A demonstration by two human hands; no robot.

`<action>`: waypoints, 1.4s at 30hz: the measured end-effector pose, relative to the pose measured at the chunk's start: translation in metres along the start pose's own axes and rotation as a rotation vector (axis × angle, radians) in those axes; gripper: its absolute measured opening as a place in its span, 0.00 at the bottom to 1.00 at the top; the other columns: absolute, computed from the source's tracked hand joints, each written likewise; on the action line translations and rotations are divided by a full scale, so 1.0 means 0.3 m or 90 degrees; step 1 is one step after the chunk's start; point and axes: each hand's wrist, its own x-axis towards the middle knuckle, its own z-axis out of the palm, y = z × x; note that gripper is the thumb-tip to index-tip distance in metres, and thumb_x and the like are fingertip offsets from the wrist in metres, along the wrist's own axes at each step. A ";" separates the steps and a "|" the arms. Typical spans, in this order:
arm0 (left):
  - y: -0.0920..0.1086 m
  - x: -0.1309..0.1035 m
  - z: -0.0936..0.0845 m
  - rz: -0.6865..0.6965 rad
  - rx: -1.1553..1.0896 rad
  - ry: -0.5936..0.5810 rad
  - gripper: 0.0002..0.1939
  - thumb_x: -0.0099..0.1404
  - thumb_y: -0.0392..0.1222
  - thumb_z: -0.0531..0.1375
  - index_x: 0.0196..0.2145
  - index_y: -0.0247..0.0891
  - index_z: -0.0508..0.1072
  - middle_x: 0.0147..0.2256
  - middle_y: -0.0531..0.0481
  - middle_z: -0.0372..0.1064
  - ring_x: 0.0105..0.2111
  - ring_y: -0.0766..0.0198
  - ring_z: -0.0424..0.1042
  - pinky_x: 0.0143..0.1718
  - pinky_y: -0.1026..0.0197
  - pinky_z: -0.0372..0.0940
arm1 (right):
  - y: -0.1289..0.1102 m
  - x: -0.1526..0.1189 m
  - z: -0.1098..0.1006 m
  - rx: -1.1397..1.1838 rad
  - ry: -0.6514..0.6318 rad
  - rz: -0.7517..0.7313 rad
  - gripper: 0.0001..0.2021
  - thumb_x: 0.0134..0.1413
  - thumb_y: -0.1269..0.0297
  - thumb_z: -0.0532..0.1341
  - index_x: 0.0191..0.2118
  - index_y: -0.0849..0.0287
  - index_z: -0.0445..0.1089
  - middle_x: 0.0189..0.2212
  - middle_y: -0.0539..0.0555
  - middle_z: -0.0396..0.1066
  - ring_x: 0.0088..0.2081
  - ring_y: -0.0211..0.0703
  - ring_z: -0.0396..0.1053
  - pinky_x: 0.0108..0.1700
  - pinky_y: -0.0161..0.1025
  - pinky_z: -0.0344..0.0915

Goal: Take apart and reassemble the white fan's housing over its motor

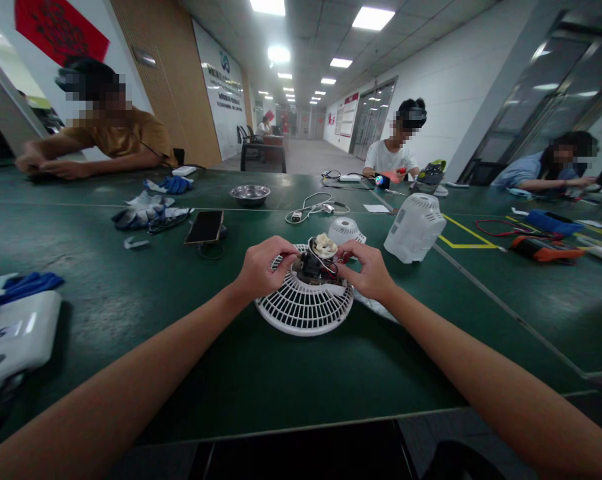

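1. Fan grille (305, 313): round white plastic guard with narrow slots radiating in concentric bands to a smooth, thick rim; it lies on the bench (191, 373) directly before the person, between the two hands
2. Motor assembly (311, 265): compact, dark, angular body with thin wires, seated over the middle of the fan grille; an irregular, lumpy cream-coloured mass (325, 245) tops it
3. Left hand (267, 268): grip drawn nearly closed, thumb and bent forefinger meeting at the left side of the motor assembly; whether anything is pinched between the tips cannot be told at this size
4. Right hand (369, 270): grip partly closed, thumb below the curved forefinger, tips at the wires on the opposite side; a firm hold cannot be confirmed
5. White cap (345, 230): domed, vented plastic piece just behind the motor assembly
6. White housing (415, 228): tall, rounded plastic shell with a slotted top, standing beyond the right hand
7. Surroundings: shallow, shiny metal bowl (251, 195); loosely looped white cable (311, 205); flat, dark-faced phone (205, 227), propped at a tilt; crumpled fabric gloves (145, 212) on the left, all upon the smooth, dull-green bench
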 end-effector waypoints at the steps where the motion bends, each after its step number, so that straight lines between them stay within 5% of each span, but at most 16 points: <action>1: 0.001 0.001 0.001 0.002 0.000 0.002 0.04 0.67 0.33 0.61 0.39 0.38 0.76 0.35 0.47 0.78 0.35 0.59 0.77 0.38 0.55 0.73 | 0.001 -0.001 0.000 -0.002 0.000 0.000 0.05 0.59 0.63 0.66 0.39 0.55 0.72 0.34 0.51 0.75 0.34 0.41 0.71 0.39 0.41 0.71; 11: 0.007 0.012 0.003 0.021 0.007 0.004 0.05 0.68 0.32 0.61 0.40 0.37 0.77 0.35 0.46 0.78 0.35 0.59 0.77 0.38 0.56 0.73 | 0.010 -0.010 0.005 -0.017 0.006 0.025 0.03 0.61 0.63 0.64 0.37 0.55 0.72 0.33 0.51 0.76 0.34 0.42 0.73 0.40 0.42 0.70; 24: 0.003 0.007 0.005 0.011 0.015 0.000 0.05 0.68 0.34 0.61 0.40 0.38 0.76 0.35 0.47 0.79 0.36 0.59 0.78 0.38 0.55 0.73 | 0.016 0.012 0.019 -0.086 -0.006 0.053 0.20 0.71 0.54 0.54 0.29 0.56 0.71 0.25 0.51 0.71 0.30 0.41 0.69 0.35 0.40 0.63; 37: 0.003 0.014 -0.002 -0.005 0.038 -0.043 0.06 0.71 0.37 0.58 0.37 0.39 0.75 0.33 0.47 0.75 0.35 0.59 0.74 0.38 0.56 0.70 | 0.009 0.007 0.007 -0.077 0.015 0.026 0.13 0.69 0.54 0.57 0.38 0.54 0.73 0.33 0.54 0.76 0.37 0.46 0.72 0.42 0.44 0.68; 42: -0.002 0.016 0.003 -0.007 0.038 -0.048 0.10 0.73 0.37 0.56 0.34 0.38 0.73 0.31 0.47 0.73 0.33 0.59 0.71 0.35 0.56 0.67 | 0.074 -0.001 -0.008 -0.105 0.116 0.082 0.12 0.69 0.56 0.57 0.46 0.54 0.74 0.41 0.56 0.77 0.42 0.49 0.73 0.48 0.48 0.69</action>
